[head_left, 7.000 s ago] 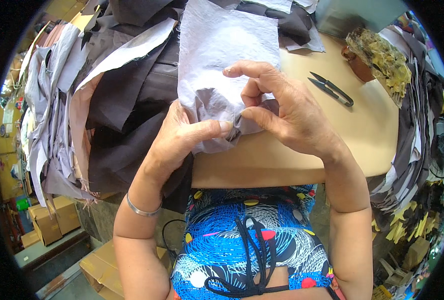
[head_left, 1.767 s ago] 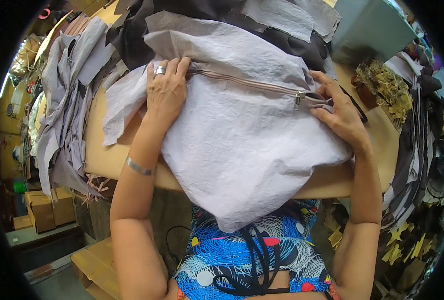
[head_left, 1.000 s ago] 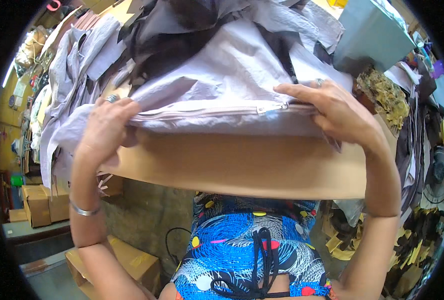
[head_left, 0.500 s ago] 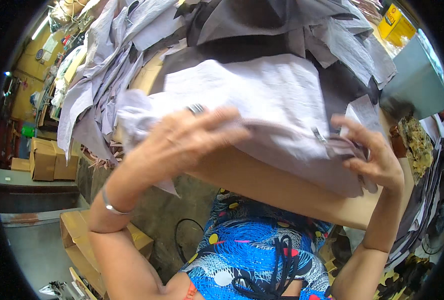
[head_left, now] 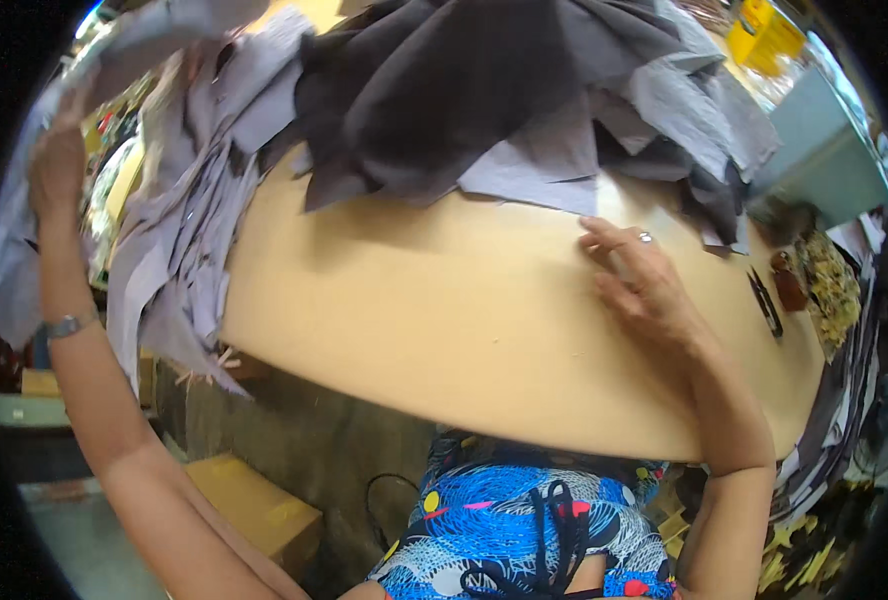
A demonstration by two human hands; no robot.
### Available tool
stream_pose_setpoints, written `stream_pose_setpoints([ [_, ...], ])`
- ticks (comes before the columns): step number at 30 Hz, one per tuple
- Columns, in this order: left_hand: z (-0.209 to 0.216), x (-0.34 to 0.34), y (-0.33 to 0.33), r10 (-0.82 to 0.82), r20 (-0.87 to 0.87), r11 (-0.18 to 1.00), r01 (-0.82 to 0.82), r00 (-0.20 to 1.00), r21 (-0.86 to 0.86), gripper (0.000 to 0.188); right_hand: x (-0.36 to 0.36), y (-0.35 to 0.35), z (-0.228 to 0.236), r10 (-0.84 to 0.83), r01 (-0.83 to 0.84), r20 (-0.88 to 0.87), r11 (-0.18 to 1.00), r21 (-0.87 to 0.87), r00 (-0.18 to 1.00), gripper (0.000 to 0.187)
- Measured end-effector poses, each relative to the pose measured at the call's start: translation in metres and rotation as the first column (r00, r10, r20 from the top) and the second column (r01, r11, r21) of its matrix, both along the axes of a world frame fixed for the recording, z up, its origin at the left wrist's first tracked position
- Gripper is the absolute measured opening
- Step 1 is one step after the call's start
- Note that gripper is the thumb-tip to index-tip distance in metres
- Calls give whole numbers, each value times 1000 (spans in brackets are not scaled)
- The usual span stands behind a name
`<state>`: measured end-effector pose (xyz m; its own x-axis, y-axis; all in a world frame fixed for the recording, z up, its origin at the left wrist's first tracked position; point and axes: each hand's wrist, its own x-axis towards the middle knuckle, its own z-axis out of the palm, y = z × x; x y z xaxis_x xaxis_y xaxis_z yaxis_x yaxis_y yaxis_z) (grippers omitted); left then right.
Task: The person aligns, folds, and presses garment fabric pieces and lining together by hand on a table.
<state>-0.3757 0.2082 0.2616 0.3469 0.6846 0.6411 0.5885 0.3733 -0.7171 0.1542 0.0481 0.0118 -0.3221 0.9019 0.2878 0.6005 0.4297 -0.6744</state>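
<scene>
Raised at the far left, my left hand is closed on a greyish-lilac fabric piece, which hangs down beside the wrist and blurs with motion. Next to it a pile of lilac cut fabric pieces drapes over the table's left end. My right hand rests on or just over the tan tabletop, fingers loosely bent and apart, holding nothing. Its fingertips are close to the edge of a heap of dark grey fabric, with a paler piece sticking out from under it.
Small black thread snips lie on the table's right side, near a reddish-brown object. A grey box-like block and a yellow box stand at the back right. A cardboard box sits on the floor below left.
My left hand has swung far left and up, carrying the lilac fabric off the table front. My right hand has let go of it and moved slightly left, uncovering tabletop and snips.
</scene>
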Motion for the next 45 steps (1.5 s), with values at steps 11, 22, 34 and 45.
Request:
stream_pose_setpoints([
  [11, -201, 23, 32, 299, 435, 828, -4, 849, -561, 46, -10, 3, -17, -87, 1, 289, 958, 288, 953, 46],
  [22, -207, 387, 12, -808, 436, 296, 912, 397, -283, 32, -4, 3, -26, -16, -68, 257, 947, 314, 966, 42],
  [34, -173, 334, 7, -262, 965, 220, 975, 22, 37, 37, 4, 13, -26, -123, 46, 67, 738, 673, 990, 44],
  [45, -176, 296, -73, 70, 985, 199, 965, 158, -169, 36, 21, 38, -27, -412, 294, 294, 880, 373, 862, 69],
])
